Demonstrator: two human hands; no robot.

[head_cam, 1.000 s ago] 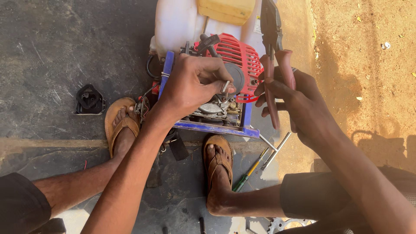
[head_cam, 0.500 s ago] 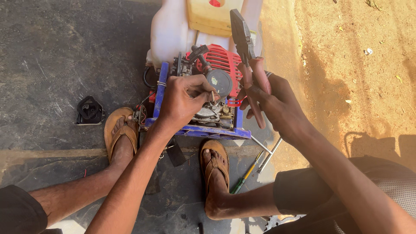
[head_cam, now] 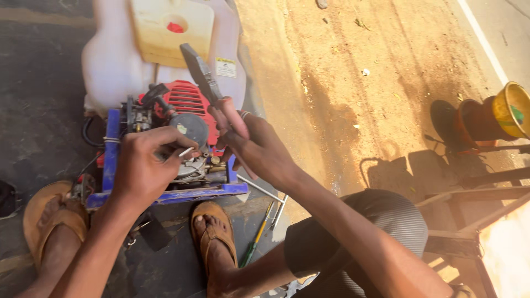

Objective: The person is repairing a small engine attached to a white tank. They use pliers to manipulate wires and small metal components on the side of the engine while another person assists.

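left hand [head_cam: 144, 170] pinches small white part [head_cam: 186, 152] over engine [head_cam: 176, 138] | right hand [head_cam: 256, 148] clasps pliers [head_cam: 201, 72] | white-yellow label [head_cam: 226, 67] on tank [head_cam: 118, 60] behind engine

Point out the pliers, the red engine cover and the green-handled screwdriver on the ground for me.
pliers [head_cam: 200, 70]: head view, on the grey handles sticking up above the right hand.
red engine cover [head_cam: 187, 98]: head view, on its ribbed top.
green-handled screwdriver [head_cam: 253, 247]: head view, on the handle beside the sandalled foot.
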